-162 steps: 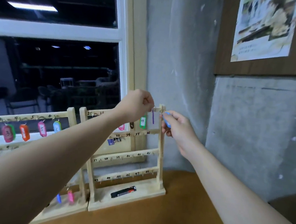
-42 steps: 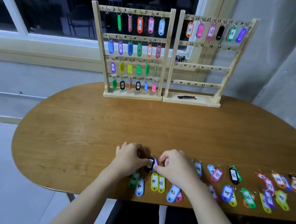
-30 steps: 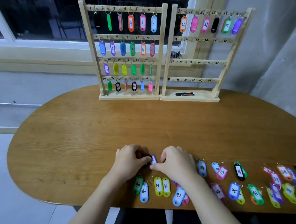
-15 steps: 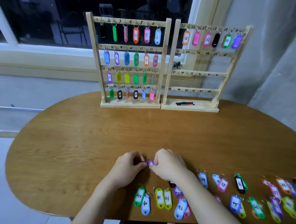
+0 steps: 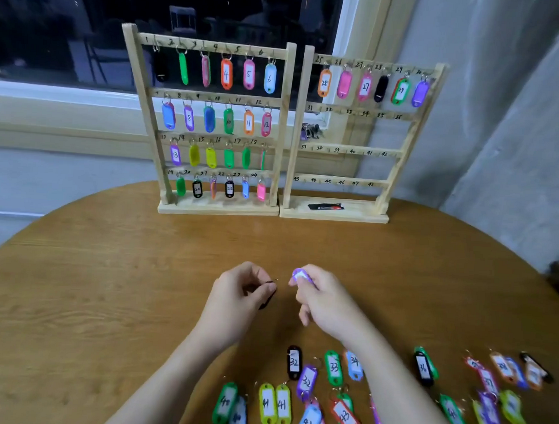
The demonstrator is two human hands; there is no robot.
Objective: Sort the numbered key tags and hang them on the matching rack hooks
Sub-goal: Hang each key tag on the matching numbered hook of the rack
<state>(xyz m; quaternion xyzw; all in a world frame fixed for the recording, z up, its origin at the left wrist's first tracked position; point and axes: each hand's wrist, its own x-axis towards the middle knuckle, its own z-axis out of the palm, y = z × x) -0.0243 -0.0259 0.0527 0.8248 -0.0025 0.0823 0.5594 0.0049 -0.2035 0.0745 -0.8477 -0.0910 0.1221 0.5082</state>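
Views: 1, head-worn, wide-angle. Position: above the near edge of the wooden table (image 5: 100,298), looking forward and down across it toward the window (image 5: 185,23) and grey wall (image 5: 478,93). Near field: left hand (image 5: 242,295) and right hand (image 5: 321,297) at lower centre, forearms entering from the bottom edge; loose key tags (image 5: 333,368) along the lower right, closest to the lens and partly blurred. Far field: 2 wooden racks, left rack (image 5: 285,129) and right rack (image 5: 412,138), at upper centre, at the table's far side. Straight lines bow toward the frame edges. Shared coverage: not applicable, single view.
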